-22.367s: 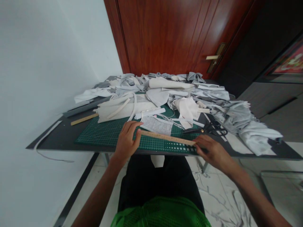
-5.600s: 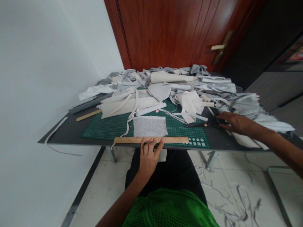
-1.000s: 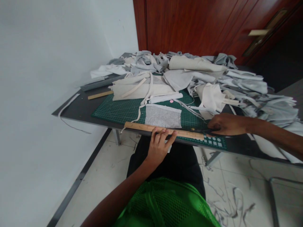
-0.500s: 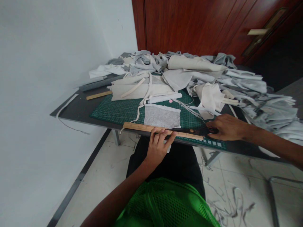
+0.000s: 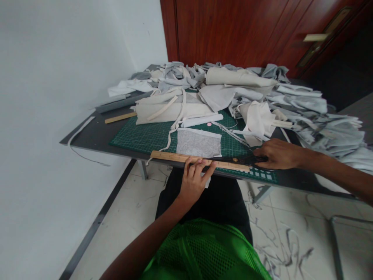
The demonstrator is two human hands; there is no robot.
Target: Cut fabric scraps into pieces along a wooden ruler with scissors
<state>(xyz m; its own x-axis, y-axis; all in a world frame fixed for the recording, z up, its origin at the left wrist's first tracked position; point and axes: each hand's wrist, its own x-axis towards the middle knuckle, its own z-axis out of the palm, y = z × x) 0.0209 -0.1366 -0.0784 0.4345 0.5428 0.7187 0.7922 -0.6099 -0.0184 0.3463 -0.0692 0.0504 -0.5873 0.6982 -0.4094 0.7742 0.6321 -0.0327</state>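
A wooden ruler lies along the front edge of the green cutting mat. The fingers of my left hand are spread and press down on the ruler's middle. Just behind the ruler is a grey fabric piece with paler edges, lying flat. My right hand is closed around the handles of black scissors. Their blades point left along the ruler's back edge, at the fabric's front right corner. A small pale scrap hangs below the table edge beside my left hand.
Heaped grey and cream fabric covers the back and right of the table. A cream bundle, a second wooden strip and loose cord lie at left. Behind stands a red-brown door. Scraps litter the floor.
The view has shifted very slightly. My right hand and the scissors stay almost in place, and my left hand keeps its position on the ruler.
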